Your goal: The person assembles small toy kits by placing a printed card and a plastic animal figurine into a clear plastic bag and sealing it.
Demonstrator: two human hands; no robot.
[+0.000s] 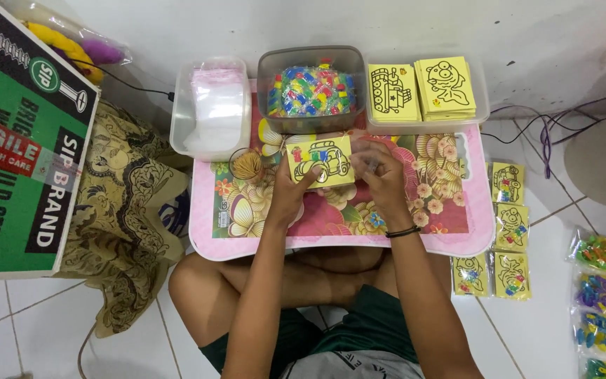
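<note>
Head view, only one: a person sat cross-legged on white floor tiles behind a low pink plastic lap table with a floral top, centre frame. The left hand pinched the lower left corner of a small yellow card printed with a car outline, thumb on the face, holding it flat and tilted toward the camera just above the tabletop, probably so the front stayed readable. The right hand, with a black band at the wrist, was curled narrow at the card's right edge, fingertips bunched; whether it gripped the card or some small clear thing, could not tell. Along the table's far edge, upper centre, sat three tubs within arm's reach: a clear tub of folded clear plastic bags at left, a grey tub of small multicoloured pieces in packets in the middle, a clear tray with two stacks of yellow outline cards at right. A small bundle of tan rubber bands lay on the table just left of the card. Bagged yellow cards lay in rows on the floor at right. A green cardboard box filled the upper left.
</note>
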